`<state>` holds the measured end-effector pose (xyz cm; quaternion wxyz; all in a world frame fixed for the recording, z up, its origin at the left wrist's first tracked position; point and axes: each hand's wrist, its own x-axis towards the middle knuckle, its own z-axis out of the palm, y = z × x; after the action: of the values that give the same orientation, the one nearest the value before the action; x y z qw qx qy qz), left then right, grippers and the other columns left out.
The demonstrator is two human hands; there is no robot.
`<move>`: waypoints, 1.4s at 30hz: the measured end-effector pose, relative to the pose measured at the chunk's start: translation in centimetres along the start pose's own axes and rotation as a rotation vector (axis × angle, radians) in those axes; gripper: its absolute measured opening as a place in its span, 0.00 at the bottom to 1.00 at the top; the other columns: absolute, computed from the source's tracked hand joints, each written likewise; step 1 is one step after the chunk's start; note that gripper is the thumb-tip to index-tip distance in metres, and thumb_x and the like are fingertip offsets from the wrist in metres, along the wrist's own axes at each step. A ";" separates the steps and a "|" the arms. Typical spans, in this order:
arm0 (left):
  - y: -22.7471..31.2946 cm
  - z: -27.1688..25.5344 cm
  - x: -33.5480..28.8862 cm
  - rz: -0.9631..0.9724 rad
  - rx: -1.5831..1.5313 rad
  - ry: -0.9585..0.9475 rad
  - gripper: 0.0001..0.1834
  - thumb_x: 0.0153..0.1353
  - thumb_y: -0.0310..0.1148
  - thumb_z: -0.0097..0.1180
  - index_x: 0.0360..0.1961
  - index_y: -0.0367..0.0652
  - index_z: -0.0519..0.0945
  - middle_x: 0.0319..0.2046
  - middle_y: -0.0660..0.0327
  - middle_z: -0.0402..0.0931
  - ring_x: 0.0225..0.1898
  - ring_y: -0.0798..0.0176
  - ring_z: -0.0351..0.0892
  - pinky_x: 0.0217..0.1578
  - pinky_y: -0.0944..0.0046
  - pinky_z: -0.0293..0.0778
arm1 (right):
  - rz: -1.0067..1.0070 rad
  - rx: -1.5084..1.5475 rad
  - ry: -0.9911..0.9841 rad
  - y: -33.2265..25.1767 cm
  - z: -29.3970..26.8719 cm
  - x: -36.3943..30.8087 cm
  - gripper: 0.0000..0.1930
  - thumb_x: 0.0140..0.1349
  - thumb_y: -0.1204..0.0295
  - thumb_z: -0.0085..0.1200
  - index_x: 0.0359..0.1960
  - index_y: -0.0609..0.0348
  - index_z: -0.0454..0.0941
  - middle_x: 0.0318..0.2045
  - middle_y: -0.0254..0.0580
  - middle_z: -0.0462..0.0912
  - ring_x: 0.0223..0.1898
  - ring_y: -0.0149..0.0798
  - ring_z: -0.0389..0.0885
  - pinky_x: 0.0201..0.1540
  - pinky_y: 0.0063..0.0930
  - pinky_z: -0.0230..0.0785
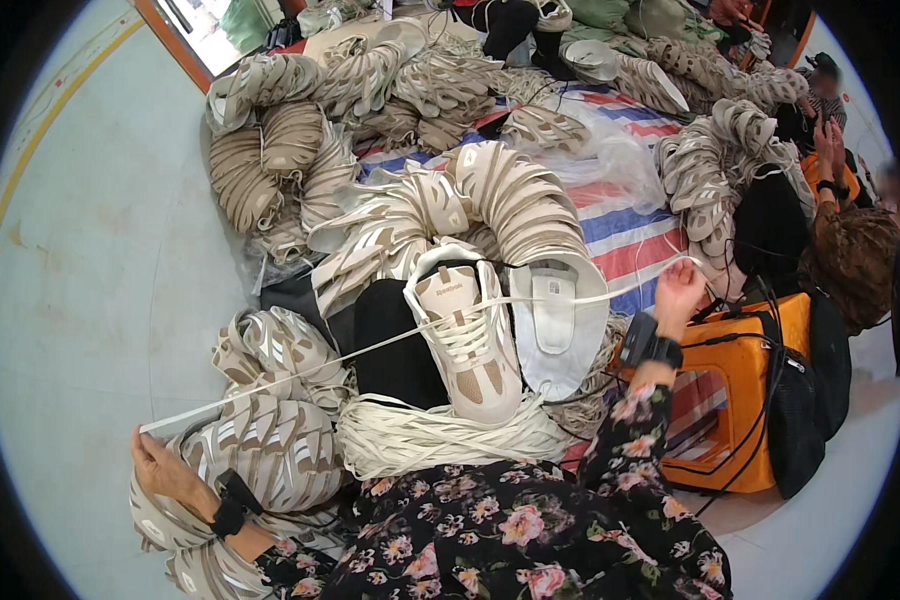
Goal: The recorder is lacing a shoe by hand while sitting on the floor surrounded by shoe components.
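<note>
A cream shoelace (pixel 345 357) stretches in a long line across the front of a beige and white sneaker (pixel 482 375). My left hand (pixel 168 468), far out at the lower left, pinches one end of it. Raised on the right, my right hand (pixel 678 292) is closed on the other end. The sneaker stands toe toward me, and its upper part is laced in a crisscross. Below its toe, a thick bundle of loose cream laces (pixel 440 440) lies across my lap. A white shoe-shaped piece (pixel 560 335) rests just right of the sneaker.
Curved stacks of beige shoe uppers (pixel 530 205) lie ahead on a striped plastic sheet (pixel 620 230). More uppers (pixel 270 455) are piled at my left. An orange stool (pixel 710 450) with a black bag and cables stands at my right. Other people sit at the far right.
</note>
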<state>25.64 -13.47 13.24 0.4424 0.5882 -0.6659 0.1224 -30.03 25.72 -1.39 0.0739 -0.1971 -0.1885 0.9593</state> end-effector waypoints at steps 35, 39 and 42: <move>26.7 13.7 -19.0 -0.177 -1.264 -1.735 0.08 0.62 0.30 0.47 0.35 0.36 0.74 0.28 0.62 0.77 0.23 0.76 0.72 0.24 0.77 0.69 | 0.386 -1.427 -1.463 11.2 -0.9 -13.1 0.07 0.56 0.72 0.45 0.27 0.64 0.70 0.20 0.30 0.69 0.25 0.24 0.65 0.28 0.21 0.59; 26.5 13.7 -19.1 -0.174 -1.256 -1.732 0.08 0.62 0.31 0.47 0.35 0.36 0.74 0.27 0.62 0.76 0.23 0.77 0.72 0.24 0.77 0.69 | 0.444 -1.398 -1.445 11.3 -1.1 -13.0 0.07 0.56 0.72 0.44 0.26 0.64 0.69 0.20 0.28 0.68 0.25 0.24 0.64 0.28 0.20 0.58; 26.6 13.7 -18.9 -0.124 -1.197 -1.813 0.07 0.64 0.30 0.45 0.37 0.37 0.71 0.40 0.58 0.75 0.36 0.73 0.76 0.27 0.75 0.72 | 0.439 -1.405 -1.470 11.2 -0.6 -12.8 0.07 0.56 0.72 0.44 0.26 0.64 0.69 0.19 0.29 0.68 0.24 0.24 0.64 0.28 0.20 0.58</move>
<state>-5.76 -2.73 0.97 0.0067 0.1814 -0.6657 -0.7238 -18.88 12.84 -1.81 -0.3668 0.4077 -0.6633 0.5093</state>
